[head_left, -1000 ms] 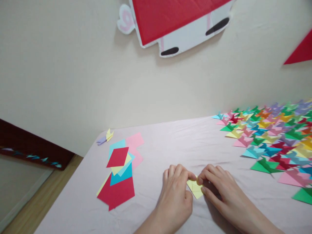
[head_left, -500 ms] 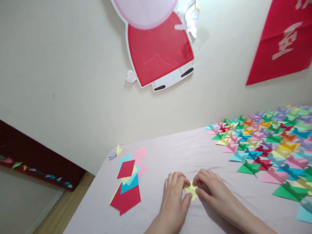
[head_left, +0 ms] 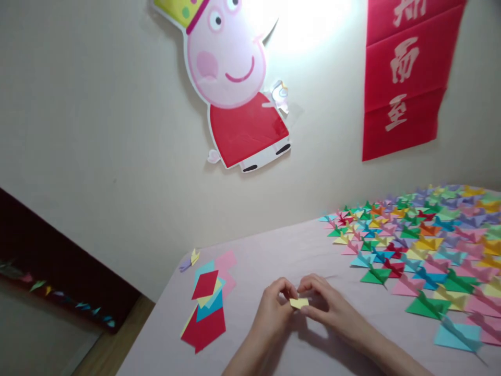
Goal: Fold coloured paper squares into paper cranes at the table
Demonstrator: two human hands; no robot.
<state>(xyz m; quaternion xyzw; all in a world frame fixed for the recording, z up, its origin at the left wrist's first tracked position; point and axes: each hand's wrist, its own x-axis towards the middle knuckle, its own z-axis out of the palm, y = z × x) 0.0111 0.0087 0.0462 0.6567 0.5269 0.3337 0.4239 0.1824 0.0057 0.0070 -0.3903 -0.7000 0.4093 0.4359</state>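
Observation:
A small folded piece of yellow paper (head_left: 299, 303) is held between my two hands, lifted above the cloth-covered table. My left hand (head_left: 277, 308) pinches its left end between thumb and curled fingers. On the other side my right hand (head_left: 324, 300) has thumb and fingers closed at the right end. The paper's lower face shows; its folds behind the fingers are hidden. To the left lies a loose pile of coloured paper squares, with a red sheet (head_left: 205, 285) on top, a blue one (head_left: 210, 312) and a larger red one (head_left: 209, 329) below.
Rows of folded paper cranes (head_left: 427, 305) in many colours cover the table's right side. Two small cranes (head_left: 194, 257) stand at the far left corner. Behind the table (head_left: 270, 250) rises a wall with a cartoon pig cutout (head_left: 246, 130) and a red banner (head_left: 403, 89).
The yellow paper, which lay flat on the table, is now raised and tilted, showing a narrower shape. My view has tipped up, bringing more of the wall decorations into sight.

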